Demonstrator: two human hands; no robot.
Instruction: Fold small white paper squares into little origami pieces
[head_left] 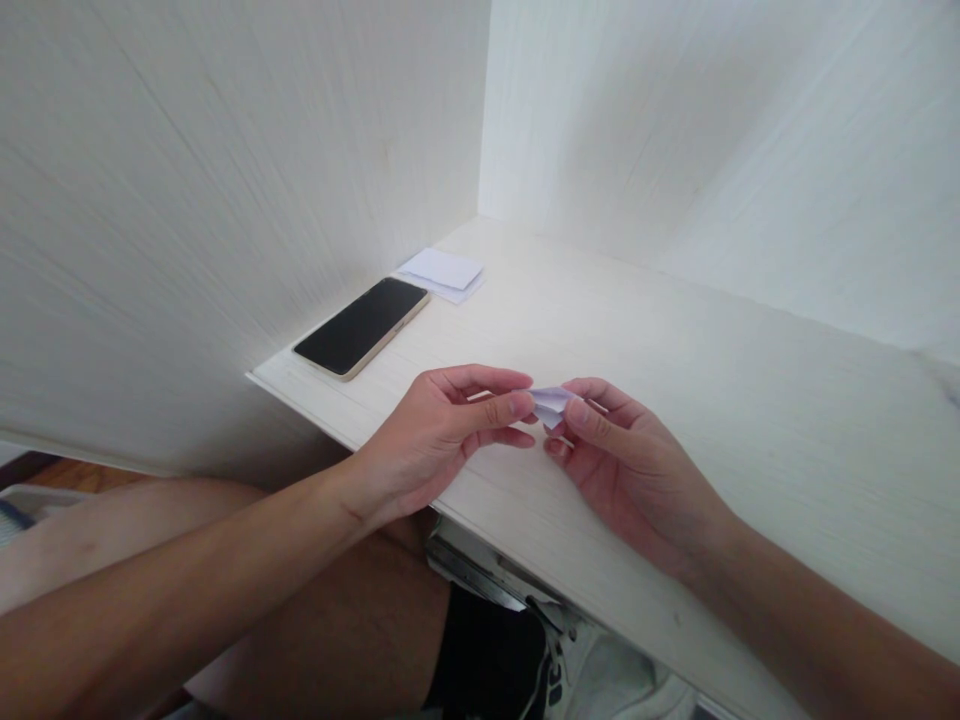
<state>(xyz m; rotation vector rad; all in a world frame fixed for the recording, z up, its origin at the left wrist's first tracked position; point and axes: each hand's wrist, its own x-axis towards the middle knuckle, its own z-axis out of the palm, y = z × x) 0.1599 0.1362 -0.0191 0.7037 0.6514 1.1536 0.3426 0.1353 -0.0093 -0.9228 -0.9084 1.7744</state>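
A small folded piece of white paper (551, 400) is held between my two hands above the shelf, its layers slightly parted on the near side. My left hand (457, 430) pinches its left end between thumb and fingers. At the right end, the thumb and fingers of my right hand (630, 450) grip the same paper. The fingertips hide parts of both ends. Farther back lies some folded white paper (444, 270), apart from my hands.
On the white shelf (637, 330), a phone (364, 325) with a dark screen lies beside the left wall. White panels rise at the left and back. Below the shelf's front edge are my legs, a black sock (487, 655) and a light-coloured shoe (600, 670).
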